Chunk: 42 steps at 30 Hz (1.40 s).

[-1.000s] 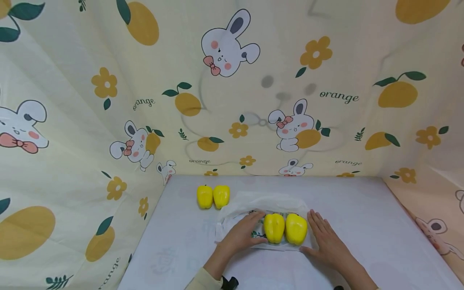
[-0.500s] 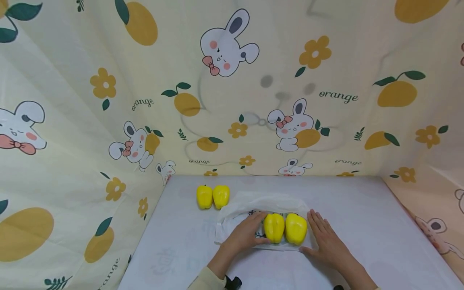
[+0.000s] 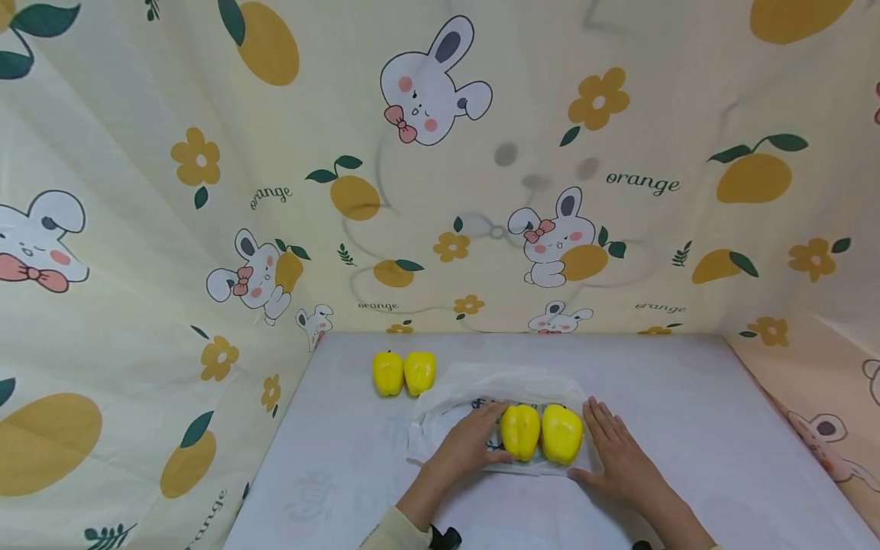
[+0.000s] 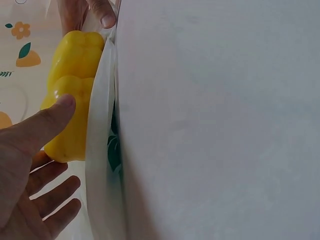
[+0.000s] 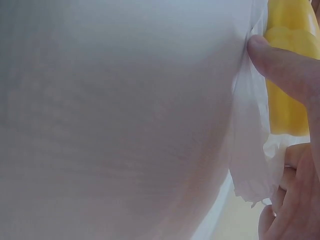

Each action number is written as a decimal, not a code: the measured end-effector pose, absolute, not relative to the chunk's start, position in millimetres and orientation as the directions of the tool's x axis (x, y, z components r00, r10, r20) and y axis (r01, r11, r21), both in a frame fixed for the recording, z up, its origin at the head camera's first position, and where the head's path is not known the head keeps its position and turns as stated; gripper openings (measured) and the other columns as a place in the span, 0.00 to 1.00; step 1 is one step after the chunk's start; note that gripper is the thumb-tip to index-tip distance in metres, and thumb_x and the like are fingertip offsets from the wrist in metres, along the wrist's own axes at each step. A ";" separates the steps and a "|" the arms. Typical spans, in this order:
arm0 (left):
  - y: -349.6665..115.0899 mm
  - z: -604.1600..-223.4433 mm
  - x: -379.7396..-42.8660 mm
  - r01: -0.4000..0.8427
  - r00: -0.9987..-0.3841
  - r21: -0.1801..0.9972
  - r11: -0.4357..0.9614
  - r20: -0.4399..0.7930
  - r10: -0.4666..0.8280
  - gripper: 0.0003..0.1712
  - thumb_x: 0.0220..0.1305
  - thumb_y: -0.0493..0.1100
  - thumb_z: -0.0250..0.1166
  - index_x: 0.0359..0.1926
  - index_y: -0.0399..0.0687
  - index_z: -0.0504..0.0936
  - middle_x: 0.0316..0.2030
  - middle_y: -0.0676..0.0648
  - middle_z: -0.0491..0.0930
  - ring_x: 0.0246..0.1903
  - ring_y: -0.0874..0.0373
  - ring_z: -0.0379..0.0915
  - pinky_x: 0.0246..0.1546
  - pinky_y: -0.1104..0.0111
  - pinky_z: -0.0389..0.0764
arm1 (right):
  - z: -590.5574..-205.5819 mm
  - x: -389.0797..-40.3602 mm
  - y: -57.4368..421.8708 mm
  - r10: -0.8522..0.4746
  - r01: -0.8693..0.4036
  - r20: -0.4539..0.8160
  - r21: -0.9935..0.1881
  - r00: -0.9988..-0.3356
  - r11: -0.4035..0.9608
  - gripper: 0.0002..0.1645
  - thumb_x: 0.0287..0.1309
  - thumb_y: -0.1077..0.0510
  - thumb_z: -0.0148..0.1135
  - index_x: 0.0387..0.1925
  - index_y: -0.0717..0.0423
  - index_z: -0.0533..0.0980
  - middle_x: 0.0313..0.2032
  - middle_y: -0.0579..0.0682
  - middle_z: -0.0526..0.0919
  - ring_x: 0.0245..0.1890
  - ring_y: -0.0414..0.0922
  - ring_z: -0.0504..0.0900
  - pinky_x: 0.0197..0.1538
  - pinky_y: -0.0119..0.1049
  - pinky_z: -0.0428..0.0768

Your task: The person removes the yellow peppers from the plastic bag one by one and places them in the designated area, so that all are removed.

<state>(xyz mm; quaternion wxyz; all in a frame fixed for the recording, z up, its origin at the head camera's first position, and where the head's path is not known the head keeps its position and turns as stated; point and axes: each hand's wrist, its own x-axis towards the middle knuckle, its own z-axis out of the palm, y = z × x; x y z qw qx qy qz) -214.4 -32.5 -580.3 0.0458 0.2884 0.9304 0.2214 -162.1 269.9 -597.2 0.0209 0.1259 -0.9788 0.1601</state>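
Two yellow bell peppers lie side by side on a thin white plastic bag with dark green print (image 3: 440,420). At the left bell pepper (image 3: 520,433), my left hand (image 3: 462,444) has its thumb on the near side and its index finger at the far side. The left wrist view shows that thumb (image 4: 52,120) against the yellow skin, the other fingers spread. My right hand (image 3: 619,458) rests at the bag's right end, fingers straight, beside the right bell pepper (image 3: 561,435). In the right wrist view its thumb (image 5: 275,60) touches the bag's edge (image 5: 250,150).
Two more yellow bell peppers, one on the left (image 3: 388,373) and one on the right (image 3: 420,373), stand behind the bag's left end. The white table (image 3: 687,412) meets a printed cloth backdrop (image 3: 412,252) at the back and sides.
My left hand has shifted slightly right, closing in on the left bell pepper. The right hand and all the peppers have stayed where they were.
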 end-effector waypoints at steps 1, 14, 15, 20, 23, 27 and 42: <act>-32.6 -580.4 -214.0 0.518 -0.828 0.443 0.732 0.047 0.558 0.54 0.62 0.60 0.79 0.82 0.52 0.64 0.78 0.52 0.69 0.77 0.54 0.65 0.77 0.59 0.71 | -597.3 -162.1 269.9 -0.239 -0.252 0.081 -0.311 -0.968 0.916 0.79 0.45 0.31 0.83 0.83 0.67 0.53 0.83 0.69 0.52 0.82 0.68 0.52 0.80 0.69 0.54; -36.6 -585.1 -211.0 0.561 -0.803 0.446 0.697 0.091 0.588 0.53 0.65 0.60 0.78 0.83 0.51 0.62 0.78 0.50 0.68 0.75 0.55 0.67 0.73 0.62 0.76 | -595.0 -160.3 268.0 -0.236 -0.243 0.061 -0.335 -0.970 0.910 0.78 0.46 0.32 0.83 0.83 0.68 0.53 0.83 0.69 0.51 0.82 0.68 0.51 0.81 0.69 0.53; -37.0 -585.2 -211.1 0.561 -0.803 0.452 0.694 0.091 0.589 0.54 0.65 0.60 0.77 0.83 0.52 0.62 0.78 0.51 0.67 0.75 0.56 0.68 0.73 0.63 0.76 | -594.5 -160.1 267.9 -0.237 -0.245 0.064 -0.335 -0.969 0.910 0.78 0.45 0.32 0.83 0.83 0.68 0.53 0.83 0.69 0.51 0.82 0.69 0.51 0.81 0.70 0.53; -40.8 -583.0 -209.1 0.541 -0.808 0.505 0.673 0.090 0.582 0.53 0.65 0.59 0.78 0.83 0.52 0.62 0.77 0.51 0.67 0.73 0.58 0.69 0.72 0.64 0.77 | -593.9 -159.9 268.5 -0.240 -0.248 0.065 -0.343 -0.968 0.906 0.77 0.46 0.33 0.83 0.83 0.68 0.53 0.83 0.69 0.51 0.82 0.69 0.51 0.81 0.69 0.52; -44.1 -579.8 -207.2 0.525 -0.815 0.532 0.665 0.089 0.572 0.53 0.65 0.58 0.78 0.82 0.53 0.62 0.77 0.51 0.68 0.73 0.58 0.69 0.72 0.64 0.76 | -594.5 -159.7 268.9 -0.240 -0.246 0.062 -0.349 -0.969 0.904 0.77 0.47 0.33 0.83 0.83 0.68 0.53 0.83 0.69 0.51 0.82 0.68 0.51 0.82 0.68 0.50; -49.0 -575.6 -204.7 0.506 -0.825 0.554 0.661 0.086 0.559 0.52 0.65 0.57 0.78 0.83 0.53 0.62 0.78 0.52 0.67 0.74 0.58 0.68 0.74 0.62 0.74 | -595.1 -159.3 269.6 -0.241 -0.248 0.067 -0.355 -0.968 0.901 0.77 0.47 0.33 0.83 0.83 0.67 0.52 0.83 0.69 0.50 0.82 0.68 0.50 0.83 0.66 0.49; -73.1 -561.0 -200.2 0.461 -0.852 0.622 0.633 0.112 0.511 0.53 0.63 0.53 0.80 0.82 0.58 0.62 0.78 0.54 0.65 0.73 0.56 0.69 0.73 0.56 0.76 | -593.9 -159.8 269.4 -0.230 -0.232 0.047 -0.329 -0.972 0.915 0.78 0.46 0.33 0.83 0.83 0.67 0.52 0.83 0.68 0.50 0.82 0.68 0.50 0.81 0.69 0.51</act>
